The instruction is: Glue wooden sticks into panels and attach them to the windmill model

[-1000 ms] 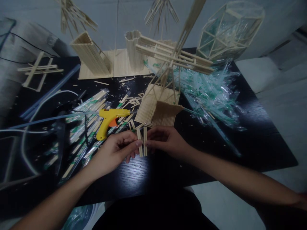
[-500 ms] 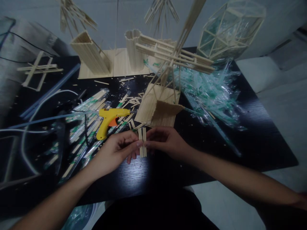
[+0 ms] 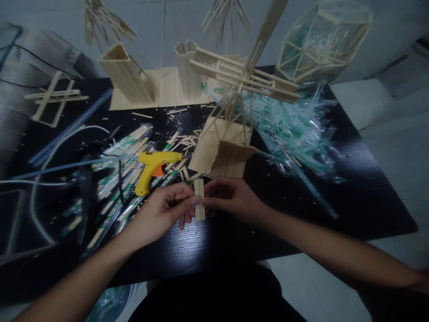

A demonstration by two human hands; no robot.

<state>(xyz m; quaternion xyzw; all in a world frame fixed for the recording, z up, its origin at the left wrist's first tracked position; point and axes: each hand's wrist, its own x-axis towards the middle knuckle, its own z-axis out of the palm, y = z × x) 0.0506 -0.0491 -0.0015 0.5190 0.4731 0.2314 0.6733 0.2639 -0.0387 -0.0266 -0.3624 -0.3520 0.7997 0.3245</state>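
Note:
Between my hands, above the front of the black table, short wooden sticks point(image 3: 199, 213) stand side by side as a narrow upright panel. My left hand point(image 3: 172, 203) pinches its left side, with the thumb on the near face. On the right side, my right hand point(image 3: 231, 197) holds the panel between thumb and curled fingers. The two thumb tips nearly meet at its middle. Left of the panel lies a yellow glue gun point(image 3: 149, 169) with an orange trigger, its nozzle pointing right. Just beyond my right hand is a flat stick board point(image 3: 205, 150) carrying a windmill-like stick frame point(image 3: 243, 80).
Bagged sticks point(image 3: 124, 179) and a white cable point(image 3: 32, 203) cover the table's left side. Short offcuts point(image 3: 189, 142) lie behind the glue gun. Crumpled plastic wrappers point(image 3: 291, 127) fill the back right. A triangular stick tower point(image 3: 129, 78) and a round one point(image 3: 188, 71) stand at the back.
The gap between the sticks in my hands has closed, so they now sit edge to edge. My hands have barely shifted.

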